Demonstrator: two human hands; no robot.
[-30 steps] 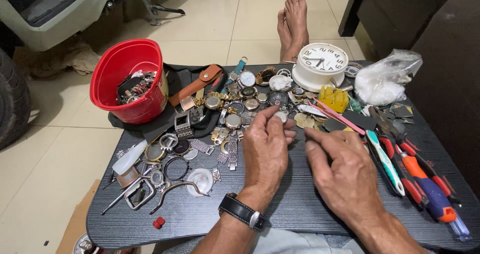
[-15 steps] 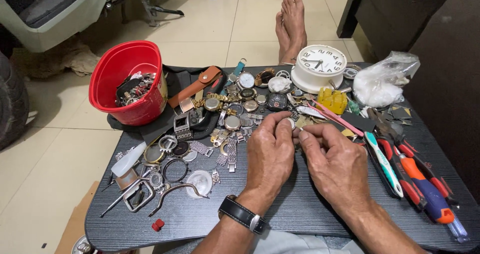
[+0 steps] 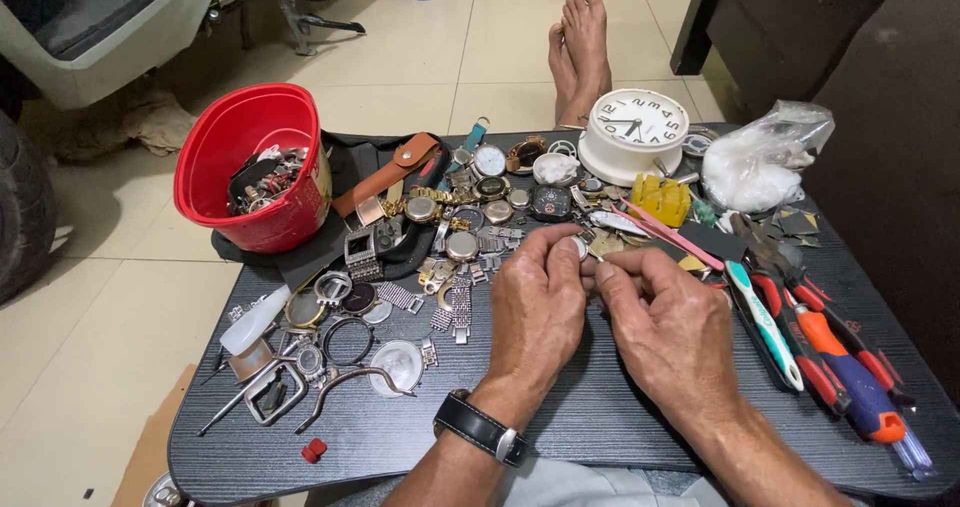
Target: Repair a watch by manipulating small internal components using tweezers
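— Both hands have drawn together since a second ago: the right hand (image 3: 672, 319), which lay apart lower in the frame, now meets the left hand (image 3: 537, 302) just below the frame's middle.

— What do they hold?

— A small round watch part (image 3: 579, 248), silvery, pinched between the fingertips of both hands, fingers narrow and curled. Most of it is hidden, so I cannot tell whether it is a case or a back.

— What could go wrong?

— I judge the grip is slight. If a fingertip slips, the piece could drop into the heap of watches (image 3: 455, 212) just above the hands and be lost among look-alikes, or roll off the black table (image 3: 560, 437) to the tiled floor (image 3: 110, 307).

— Anything else?

— The right forearm lies near the screwdrivers (image 3: 840, 367) at the right edge; a careless sweep might push them off. The red bucket (image 3: 250, 167) at upper left stands well apart.
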